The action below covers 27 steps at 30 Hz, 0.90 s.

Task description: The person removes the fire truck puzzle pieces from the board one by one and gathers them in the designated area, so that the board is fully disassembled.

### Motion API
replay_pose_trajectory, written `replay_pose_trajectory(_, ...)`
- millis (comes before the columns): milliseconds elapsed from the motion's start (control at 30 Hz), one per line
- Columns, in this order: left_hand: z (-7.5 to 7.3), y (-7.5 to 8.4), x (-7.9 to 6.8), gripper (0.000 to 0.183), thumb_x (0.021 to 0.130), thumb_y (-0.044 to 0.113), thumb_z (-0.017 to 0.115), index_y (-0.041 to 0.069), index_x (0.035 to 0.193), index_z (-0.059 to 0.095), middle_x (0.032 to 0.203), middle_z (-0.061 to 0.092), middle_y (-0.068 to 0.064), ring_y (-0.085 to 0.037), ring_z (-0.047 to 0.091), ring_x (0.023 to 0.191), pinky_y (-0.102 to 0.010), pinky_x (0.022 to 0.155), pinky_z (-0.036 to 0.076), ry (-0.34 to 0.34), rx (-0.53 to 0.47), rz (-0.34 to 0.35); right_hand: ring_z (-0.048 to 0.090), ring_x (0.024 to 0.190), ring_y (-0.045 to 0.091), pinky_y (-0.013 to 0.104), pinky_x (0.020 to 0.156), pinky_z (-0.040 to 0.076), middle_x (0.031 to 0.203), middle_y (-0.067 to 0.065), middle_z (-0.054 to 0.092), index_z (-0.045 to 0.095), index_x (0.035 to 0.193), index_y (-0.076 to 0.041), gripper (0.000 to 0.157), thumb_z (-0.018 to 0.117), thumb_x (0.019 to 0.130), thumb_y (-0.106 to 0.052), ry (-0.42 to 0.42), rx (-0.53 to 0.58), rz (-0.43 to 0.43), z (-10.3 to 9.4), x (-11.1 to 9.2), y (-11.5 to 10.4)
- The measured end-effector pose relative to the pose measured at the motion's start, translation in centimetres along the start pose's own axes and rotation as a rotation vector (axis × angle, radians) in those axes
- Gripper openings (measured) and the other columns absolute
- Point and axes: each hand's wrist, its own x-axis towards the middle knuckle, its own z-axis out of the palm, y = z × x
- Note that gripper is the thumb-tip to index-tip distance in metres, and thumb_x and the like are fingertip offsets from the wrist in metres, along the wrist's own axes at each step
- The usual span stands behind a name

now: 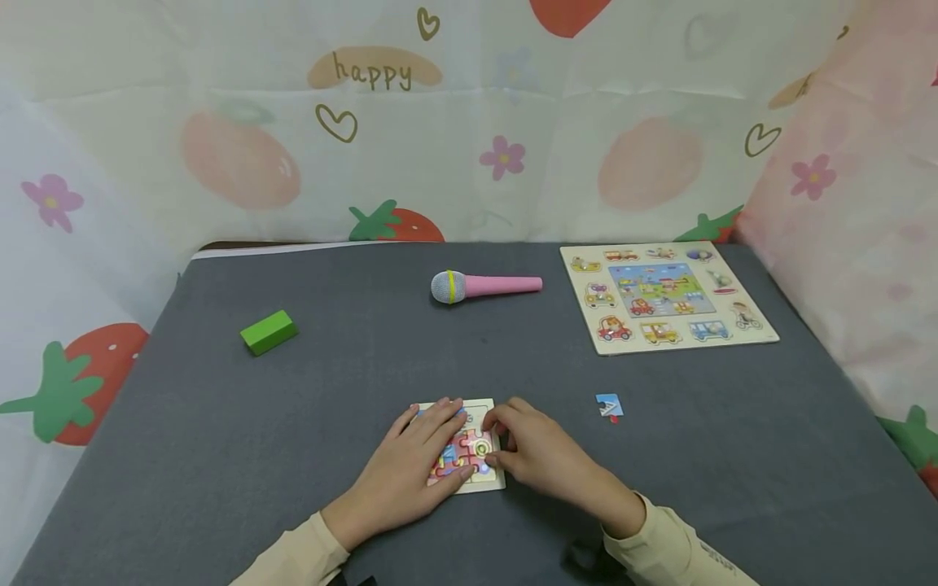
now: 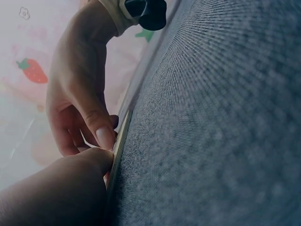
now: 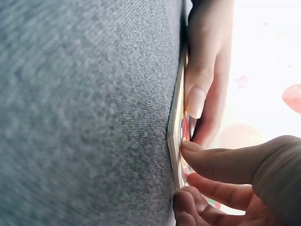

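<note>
Puzzle board (image 1: 493, 481) on worktop (image 1: 352, 358), several seated pcs (image 1: 479, 448), rest hidden by hands; approx. part done, prob. 1 loose pc (image 1: 608, 404) left, R of board. L hand (image 1: 410, 468) flat on board; R hand (image 1: 545, 452) bent at board's R edge, can't tell if pinching.

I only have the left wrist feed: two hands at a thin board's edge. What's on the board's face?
Observer: Head view: the small puzzle board has colourful interlocking pieces on its face, partly covered by the left hand.

Operator: How do the left fingers lie?

Observer: Extended across the board's face.

Operator: Any loose piece nearby?

Observer: Yes, a blue piece with a red tab lies on the table, to the right of the right hand.
</note>
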Motion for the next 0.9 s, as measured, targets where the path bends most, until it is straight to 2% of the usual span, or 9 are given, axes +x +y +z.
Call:
replay_pose_trajectory(167, -0.1, -0.1, 0.0, 0.063, 0.093, 0.054, 0.052, 0.014, 0.142, 0.048, 0.151, 0.039, 0.001, -0.013, 0.030, 0.142, -0.046, 0.115, 0.022, -0.008, -0.001, -0.011, 0.052, 0.069, 0.009, 0.023, 0.060, 0.045, 0.090, 0.002, 0.055, 0.063, 0.099, -0.009, 0.024, 0.077, 0.081, -0.011, 0.020, 0.017, 0.017, 0.1, 0.1, 0.1)
replay_pose_trajectory(400, -0.1, 0.0, 0.1, 0.063, 0.092, 0.053, 0.054, 0.013, 0.140, 0.050, 0.149, 0.041, 0.000, -0.014, 0.031, 0.141, -0.046, 0.115, 0.022, 0.005, -0.004, -0.016, 0.053, 0.066, 0.007, 0.023, 0.059, 0.044, 0.079, -0.002, 0.060, 0.065, 0.089, -0.010, 0.004, 0.068, 0.089, -0.012, 0.054, 0.116, 0.076, 0.1, 1.0, 0.3)
replay_pose_trajectory(633, 0.1, 0.2, 0.2, 0.061, 0.092, 0.052, 0.055, 0.010, 0.136, 0.053, 0.147, 0.045, -0.004, -0.017, 0.035, 0.140, -0.047, 0.114, 0.023, 0.048, -0.013, -0.007, 0.051, 0.062, 0.011, 0.022, 0.054, 0.040, 0.074, -0.003, 0.060, 0.064, 0.086, -0.010, 0.004, 0.067, 0.089, -0.009, 0.040, 0.199, 0.120, -0.1, 1.3, 0.4)
replay_pose_trajectory(900, 0.1, 0.3, 0.2, 0.061, 0.092, 0.052, 0.056, 0.012, 0.136, 0.054, 0.147, 0.045, -0.002, -0.016, 0.035, 0.140, -0.045, 0.114, 0.023, 0.035, -0.005, -0.025, 0.052, 0.064, 0.012, 0.023, 0.054, 0.043, 0.077, -0.001, 0.062, 0.064, 0.086, -0.009, 0.005, 0.066, 0.090, -0.008, 0.029, 0.244, 0.145, 0.0, 1.4, 0.6)
